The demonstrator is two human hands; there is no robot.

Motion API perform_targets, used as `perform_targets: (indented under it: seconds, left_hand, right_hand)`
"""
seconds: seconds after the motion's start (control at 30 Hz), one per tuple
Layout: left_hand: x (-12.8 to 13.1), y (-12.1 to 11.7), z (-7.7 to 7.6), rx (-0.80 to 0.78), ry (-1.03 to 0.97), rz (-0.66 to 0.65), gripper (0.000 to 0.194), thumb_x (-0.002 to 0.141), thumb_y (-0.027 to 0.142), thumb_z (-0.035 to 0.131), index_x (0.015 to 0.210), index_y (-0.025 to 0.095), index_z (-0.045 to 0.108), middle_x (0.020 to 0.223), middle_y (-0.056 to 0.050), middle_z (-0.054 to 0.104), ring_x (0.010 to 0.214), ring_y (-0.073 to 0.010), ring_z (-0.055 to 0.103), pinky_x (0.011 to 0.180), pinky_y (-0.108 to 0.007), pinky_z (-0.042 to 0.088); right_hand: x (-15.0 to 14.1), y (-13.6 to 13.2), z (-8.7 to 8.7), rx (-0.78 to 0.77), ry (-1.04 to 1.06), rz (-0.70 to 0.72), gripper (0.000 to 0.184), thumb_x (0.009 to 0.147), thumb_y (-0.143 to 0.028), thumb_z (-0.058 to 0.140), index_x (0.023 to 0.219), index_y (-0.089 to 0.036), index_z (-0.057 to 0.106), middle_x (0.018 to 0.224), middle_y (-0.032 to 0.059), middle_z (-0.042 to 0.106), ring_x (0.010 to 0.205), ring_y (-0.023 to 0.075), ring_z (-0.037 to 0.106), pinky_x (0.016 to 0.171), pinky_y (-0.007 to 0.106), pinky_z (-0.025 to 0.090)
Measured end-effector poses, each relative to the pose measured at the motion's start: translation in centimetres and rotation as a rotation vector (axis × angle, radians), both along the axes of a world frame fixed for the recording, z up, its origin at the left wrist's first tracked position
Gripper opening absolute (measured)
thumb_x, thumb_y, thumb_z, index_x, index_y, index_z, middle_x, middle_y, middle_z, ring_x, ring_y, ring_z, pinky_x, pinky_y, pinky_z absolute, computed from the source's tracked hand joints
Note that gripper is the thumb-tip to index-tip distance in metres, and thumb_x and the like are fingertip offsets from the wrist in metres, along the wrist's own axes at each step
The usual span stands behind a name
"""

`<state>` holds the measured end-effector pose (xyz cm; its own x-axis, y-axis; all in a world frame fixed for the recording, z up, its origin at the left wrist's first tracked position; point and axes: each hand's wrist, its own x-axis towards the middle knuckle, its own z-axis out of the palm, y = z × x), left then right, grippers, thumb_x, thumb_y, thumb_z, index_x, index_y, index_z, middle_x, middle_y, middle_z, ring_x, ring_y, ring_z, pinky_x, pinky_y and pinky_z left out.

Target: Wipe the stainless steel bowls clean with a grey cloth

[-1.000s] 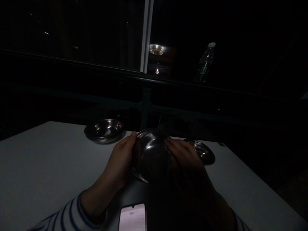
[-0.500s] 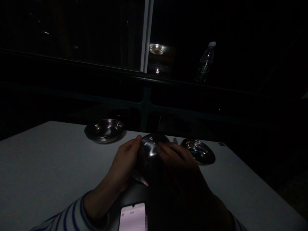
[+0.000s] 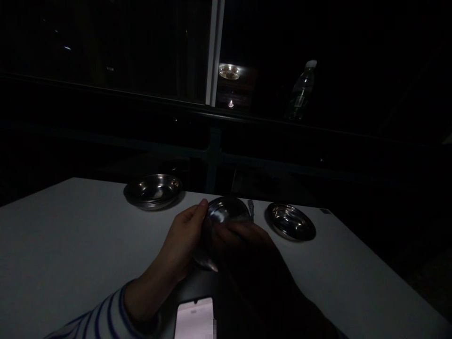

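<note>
Probably light, stiff, slick metal bowl (image 3: 221, 213), rim the best hold; left hand (image 3: 181, 235) fingers grip it, right hand (image 3: 249, 245) grip unclear.

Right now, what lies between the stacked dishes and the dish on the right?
In the head view: the left hand, the held metal dish, the right hand and a small patterned strip.

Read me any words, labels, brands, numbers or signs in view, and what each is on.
None readable.
Bottle label: too dark and small.
Phone screen: faint mark, blurred.
Sticker on the table's far right corner: too small.
</note>
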<state>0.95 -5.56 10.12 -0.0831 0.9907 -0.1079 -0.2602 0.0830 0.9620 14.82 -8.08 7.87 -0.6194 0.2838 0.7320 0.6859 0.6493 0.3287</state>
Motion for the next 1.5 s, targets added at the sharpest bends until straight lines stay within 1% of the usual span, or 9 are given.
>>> perform_targets:
  seconds: [0.2, 0.33, 0.43, 0.53, 0.77, 0.93, 1.13, 1.33, 1.5]
  left_hand:
    - [-0.6, 0.6, -0.1, 0.021, -0.072, 0.061, 0.027, 0.066, 0.043, 0.061, 0.065, 0.016, 0.058, 0.051, 0.004, 0.051, 0.045, -0.009, 0.046, 0.044, -0.02, 0.037]
    - [-1.2, 1.2, -0.2, 0.02, -0.154, 0.073, 0.028, 0.067, 0.044, 0.06, 0.071, 0.016, 0.06, 0.057, 0.002, 0.057, 0.049, -0.0105, 0.051, 0.049, -0.021, 0.041]
    - [-1.2, 1.3, -0.3, 0.008, -0.186, 0.08, 0.028, 0.068, 0.043, 0.06, 0.075, 0.016, 0.061, 0.061, 0.001, 0.061, 0.052, -0.0116, 0.054, 0.049, -0.022, 0.042]
    - [-0.8, 0.9, -0.3, -0.017, -0.181, 0.068, 0.028, 0.068, 0.044, 0.059, 0.073, 0.016, 0.061, 0.056, 0.002, 0.059, 0.05, -0.0115, 0.053, 0.046, -0.021, 0.04]
    - [0.2, -0.2, 0.0, -0.039, -0.126, 0.032, 0.029, 0.07, 0.044, 0.057, 0.065, 0.016, 0.057, 0.049, 0.004, 0.053, 0.044, -0.0093, 0.048, 0.044, -0.02, 0.037]
    - [0.0, 0.1, -0.1, -0.009, -0.073, 0.083, 0.03, 0.068, 0.045, 0.058, 0.071, 0.016, 0.059, 0.053, 0.003, 0.055, 0.051, -0.0114, 0.051, 0.049, -0.021, 0.038]
    - [0.1, -0.1, -0.1, -0.008, -0.089, 0.062, 0.031, 0.066, 0.048, 0.059, 0.066, 0.017, 0.056, 0.05, 0.004, 0.05, 0.047, -0.0114, 0.047, 0.046, -0.023, 0.036]
    - [-0.1, 0.1, -0.5, 0.012, -0.042, 0.065, 0.029, 0.069, 0.046, 0.057, 0.068, 0.017, 0.056, 0.052, 0.005, 0.051, 0.051, -0.0114, 0.049, 0.051, -0.023, 0.038]
    - [0.2, 0.0, -0.8, -0.011, -0.047, 0.044, 0.032, 0.069, 0.049, 0.056, 0.066, 0.018, 0.053, 0.051, 0.006, 0.048, 0.048, -0.0111, 0.047, 0.049, -0.023, 0.036]
  right_hand:
    - [-0.5, -0.7, -2.4, -0.004, -0.043, -0.047, 0.032, 0.084, -0.014, 0.039, 0.112, -0.023, 0.052, 0.115, 0.0039, 0.056, 0.105, 0.0175, 0.049, 0.086, 0.035, 0.041]
    - [0.3, -1.0, -0.4, 0.002, 0.025, -0.027, 0.032, 0.086, -0.011, 0.034, 0.108, -0.021, 0.054, 0.1, 0.0035, 0.063, 0.096, 0.0135, 0.053, 0.083, 0.028, 0.043]
    - [1.1, -0.9, 1.5, 0.035, 0.074, -0.032, 0.027, 0.085, -0.013, 0.039, 0.107, -0.016, 0.054, 0.098, 0.004, 0.064, 0.095, 0.0156, 0.054, 0.079, 0.03, 0.045]
    - [1.6, -0.9, 2.3, 0.013, 0.113, -0.052, 0.027, 0.084, -0.012, 0.039, 0.107, -0.013, 0.053, 0.099, 0.0053, 0.063, 0.095, 0.0167, 0.054, 0.08, 0.031, 0.045]
    - [1.5, -0.5, 0.8, -0.056, 0.111, -0.014, 0.028, 0.08, -0.015, 0.045, 0.106, -0.012, 0.053, 0.1, 0.0073, 0.061, 0.098, 0.0192, 0.052, 0.083, 0.036, 0.046]
    - [0.9, -0.4, -0.4, 0.049, 0.047, -0.007, 0.027, 0.083, -0.015, 0.042, 0.105, -0.013, 0.056, 0.097, 0.0053, 0.063, 0.092, 0.0171, 0.054, 0.074, 0.031, 0.049]
    - [0.9, -0.5, -0.1, 0.026, 0.07, -0.023, 0.026, 0.083, -0.013, 0.041, 0.104, -0.013, 0.056, 0.096, 0.0051, 0.064, 0.093, 0.0175, 0.054, 0.073, 0.032, 0.048]
    - [0.6, -1.2, -1.0, 0.025, 0.02, -0.112, 0.029, 0.086, -0.021, 0.038, 0.108, -0.016, 0.056, 0.097, 0.008, 0.063, 0.087, 0.0181, 0.056, 0.068, 0.031, 0.049]
    - [1.2, -0.4, 0.3, -0.024, 0.069, -0.083, 0.026, 0.083, -0.014, 0.04, 0.102, -0.013, 0.058, 0.095, 0.006, 0.064, 0.089, 0.0181, 0.055, 0.074, 0.033, 0.049]
